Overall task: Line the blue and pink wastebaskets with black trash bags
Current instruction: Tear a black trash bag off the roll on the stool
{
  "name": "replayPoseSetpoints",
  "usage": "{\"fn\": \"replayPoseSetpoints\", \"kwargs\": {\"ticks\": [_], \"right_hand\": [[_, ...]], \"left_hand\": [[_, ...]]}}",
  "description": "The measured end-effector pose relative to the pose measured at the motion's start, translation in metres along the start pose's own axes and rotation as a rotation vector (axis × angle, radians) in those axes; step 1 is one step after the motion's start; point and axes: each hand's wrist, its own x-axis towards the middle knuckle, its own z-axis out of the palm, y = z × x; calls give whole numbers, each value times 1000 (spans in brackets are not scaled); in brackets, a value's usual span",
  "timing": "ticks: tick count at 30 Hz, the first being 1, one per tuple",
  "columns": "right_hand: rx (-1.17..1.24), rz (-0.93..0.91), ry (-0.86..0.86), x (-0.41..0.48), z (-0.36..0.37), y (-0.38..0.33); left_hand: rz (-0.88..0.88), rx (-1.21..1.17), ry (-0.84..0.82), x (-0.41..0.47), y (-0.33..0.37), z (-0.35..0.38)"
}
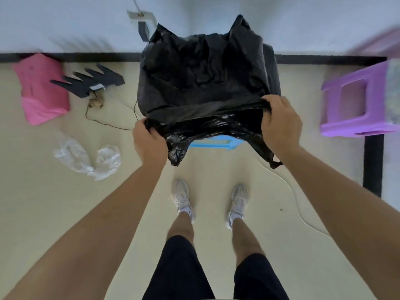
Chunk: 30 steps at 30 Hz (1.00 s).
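Head view, both hands point(149, 140) point(280, 122) clenched on black trash bag point(201, 83) mouth, stretched sideways over blue wastebasket point(213, 144)

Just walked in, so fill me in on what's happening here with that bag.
A person is standing over a blue wastebasket and holding a black trash bag open above it. The left hand and the right hand each grip one side of the bag's mouth. Only a strip of the blue rim shows beneath the plastic, so the bag is not yet settled in. The pink wastebasket lies on the floor to the left with no bag in it.
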Motion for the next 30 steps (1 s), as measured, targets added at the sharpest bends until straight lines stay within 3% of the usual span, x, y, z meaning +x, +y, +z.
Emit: {"fn": "replayPoseSetpoints", "kwargs": {"ticks": [3, 6, 12, 17, 22, 26, 30], "right_hand": [[-3, -31, 71, 2, -55, -31], [-17, -15, 165, -5, -110, -45], [-83, 384, 333, -100, -194, -26], [-211, 744, 259, -245, -265, 24], [-238, 1147, 413, -427, -318, 61], [-218, 1375, 537, -586, -317, 58], [-247, 1586, 599, -745, -296, 36]], "left_hand": [[76, -107, 76, 5, 53, -42], [210, -165, 36, 4, 103, -75], [668, 39, -286, -50, 166, -108], [1056, -2, -577, -147, 222, -112], [1371, -41, -861, -291, 260, -115], [1670, 7, -1010, -430, 249, -128], [1771, 50, -1236, -580, 192, -138]]}}
